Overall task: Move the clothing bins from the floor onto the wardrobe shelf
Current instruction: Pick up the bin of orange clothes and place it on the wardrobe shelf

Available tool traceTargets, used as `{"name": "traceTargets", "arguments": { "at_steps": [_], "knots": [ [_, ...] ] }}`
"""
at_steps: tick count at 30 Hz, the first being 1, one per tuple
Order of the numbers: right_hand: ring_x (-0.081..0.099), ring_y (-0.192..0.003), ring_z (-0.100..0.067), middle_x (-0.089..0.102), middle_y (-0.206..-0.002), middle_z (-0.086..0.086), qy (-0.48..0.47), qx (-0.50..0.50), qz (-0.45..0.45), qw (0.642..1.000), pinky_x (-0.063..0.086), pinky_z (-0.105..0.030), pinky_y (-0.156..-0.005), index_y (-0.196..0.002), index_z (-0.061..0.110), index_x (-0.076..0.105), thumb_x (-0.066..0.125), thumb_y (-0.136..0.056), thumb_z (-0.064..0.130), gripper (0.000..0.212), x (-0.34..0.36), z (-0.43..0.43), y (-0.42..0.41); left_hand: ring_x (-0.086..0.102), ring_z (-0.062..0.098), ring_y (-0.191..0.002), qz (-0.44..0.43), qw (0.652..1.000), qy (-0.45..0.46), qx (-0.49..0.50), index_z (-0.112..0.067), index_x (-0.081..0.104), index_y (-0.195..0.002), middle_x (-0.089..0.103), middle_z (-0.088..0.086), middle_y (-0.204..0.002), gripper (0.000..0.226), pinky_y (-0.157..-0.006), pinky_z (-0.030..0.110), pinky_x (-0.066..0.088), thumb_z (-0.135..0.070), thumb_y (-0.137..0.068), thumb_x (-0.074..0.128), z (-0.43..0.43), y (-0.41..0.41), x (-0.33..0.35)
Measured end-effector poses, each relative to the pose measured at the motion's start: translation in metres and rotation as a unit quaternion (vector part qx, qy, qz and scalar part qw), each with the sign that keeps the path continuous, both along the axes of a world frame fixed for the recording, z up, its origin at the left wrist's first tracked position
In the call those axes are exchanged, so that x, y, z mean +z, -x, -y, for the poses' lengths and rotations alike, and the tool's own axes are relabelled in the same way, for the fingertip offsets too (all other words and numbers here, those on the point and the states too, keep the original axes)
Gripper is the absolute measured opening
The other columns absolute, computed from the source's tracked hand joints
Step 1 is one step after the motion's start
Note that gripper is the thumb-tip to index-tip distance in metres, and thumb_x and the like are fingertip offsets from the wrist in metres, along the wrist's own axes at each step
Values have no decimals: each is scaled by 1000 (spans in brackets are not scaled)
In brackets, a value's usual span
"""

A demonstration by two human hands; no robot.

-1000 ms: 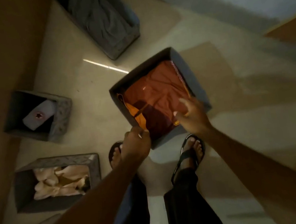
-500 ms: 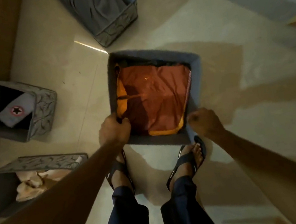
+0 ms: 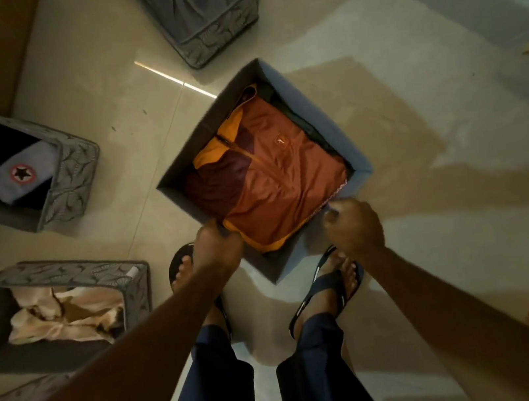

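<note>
The tiled floor (image 3: pixel 384 132) carried three grey bins: one with grey cloth (image 3: pixel 210 18) at the top, one with a star-marked cap (image 3: pixel 22 169) at the left, one with beige fabric (image 3: pixel 62 308) below it. In front of the person's sandalled feet (image 3: pixel 327 280) was a fourth bin (image 3: pixel 347 138) holding an orange garment (image 3: pixel 273 178). The left hand (image 3: pixel 217 249) was closed on its near-left rim, the right hand (image 3: pixel 354 227) closed on its near-right rim.
</note>
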State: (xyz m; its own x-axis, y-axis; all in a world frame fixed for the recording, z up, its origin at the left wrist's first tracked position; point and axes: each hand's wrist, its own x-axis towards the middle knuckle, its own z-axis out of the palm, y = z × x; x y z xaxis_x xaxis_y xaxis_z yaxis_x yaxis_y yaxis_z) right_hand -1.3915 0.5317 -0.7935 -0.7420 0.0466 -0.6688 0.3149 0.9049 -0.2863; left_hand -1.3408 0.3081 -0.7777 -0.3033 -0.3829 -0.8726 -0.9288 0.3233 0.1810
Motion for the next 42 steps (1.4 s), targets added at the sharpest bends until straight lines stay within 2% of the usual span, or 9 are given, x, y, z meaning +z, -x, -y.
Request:
{"name": "traceTargets", "arguments": {
  "at_steps": [2, 5, 9, 15, 19, 22, 25, 34, 42],
  "knots": [
    [42, -46, -17, 42, -51, -1, 30, 109, 62, 992, 29, -28, -49, -52, 17, 44, 36, -81, 43, 39, -1, -2, -6, 58, 32, -93, -35, 999, 8, 17, -12, 62, -103, 64, 11, -98, 21, -79, 31, 40, -21, -86, 53, 8, 1, 0],
    [34, -49, -15, 34, -52, 4, 37, 228, 79, 970, 29, -29, -54, -52, 18, 38, 39, -79, 39, 34, 1, 5, -2, 52, 24, -87, -46, 998, 17, -27, -10, 61, -107, 60, 4, -92, 19, -76, 28, 36, -17, -91, 55, 23, 0, 4],
    [51, -90, -30, 54, -95, -11, -83, 181, -185, 962, 40, -38, -72, -89, 16, 62, 58, -77, 23, 14, 3, 20, 20, 56, 30, -113, -9, 996, 4, -89, -15, 53, -130, 60, 12, -126, 41, -86, 30, 40, -27, -92, 57, 38, -10, 1],
    [37, -127, -41, 14, -151, -20, -120, 133, -125, 976, 48, -47, -87, -122, 13, 51, 66, -76, 15, 49, -24, 26, 59, 60, 36, -105, -40, 981, 28, -188, -13, 60, -118, 65, 15, -116, 29, -89, 39, 48, -20, -90, 54, 43, -1, -15],
    [62, -93, -42, 61, -111, -21, -71, 148, -57, 985, 52, -41, -73, -96, 6, 64, 57, -83, 10, 15, -26, 22, 64, 61, 39, -97, -53, 981, 47, -183, -15, 62, -102, 67, 17, -105, 18, -84, 41, 50, -17, -86, 52, 44, 8, -13],
    [63, -74, -38, 66, -81, -20, -34, 126, -23, 991, 41, -34, -59, -70, 10, 59, 55, -79, 13, 11, -1, 8, 51, 62, 40, -99, -54, 978, 53, -194, -19, 61, -102, 67, 17, -109, 19, -84, 42, 51, -21, -88, 50, 49, 8, 4],
    [54, -59, -31, 60, -67, -15, 39, 73, -32, 996, 34, -30, -58, -69, 3, 63, 42, -71, 28, 33, 46, -5, 22, 63, 37, -100, -53, 973, 33, -223, -17, 59, -113, 66, 14, -108, 24, -85, 40, 53, -22, -93, 48, 52, 5, 42],
    [64, -94, -39, 66, -112, -15, -3, -3, -27, 1000, 51, -37, -75, -111, 13, 66, 46, -89, 28, 33, 254, -19, -60, 65, 36, -102, -41, 954, -29, -296, -31, 50, -130, 67, 15, -118, 54, -88, 47, 54, -45, -79, 38, 41, -11, 251],
    [61, -98, -42, 65, -115, -21, 20, -81, -63, 995, 52, -43, -77, -117, 4, 63, 47, -89, 6, 33, 483, -34, -67, 64, 23, -94, -154, 947, 19, -280, -25, 35, -149, 63, 13, -129, 62, -76, 32, 52, -14, -90, 51, 31, -4, 458]
  ]
}}
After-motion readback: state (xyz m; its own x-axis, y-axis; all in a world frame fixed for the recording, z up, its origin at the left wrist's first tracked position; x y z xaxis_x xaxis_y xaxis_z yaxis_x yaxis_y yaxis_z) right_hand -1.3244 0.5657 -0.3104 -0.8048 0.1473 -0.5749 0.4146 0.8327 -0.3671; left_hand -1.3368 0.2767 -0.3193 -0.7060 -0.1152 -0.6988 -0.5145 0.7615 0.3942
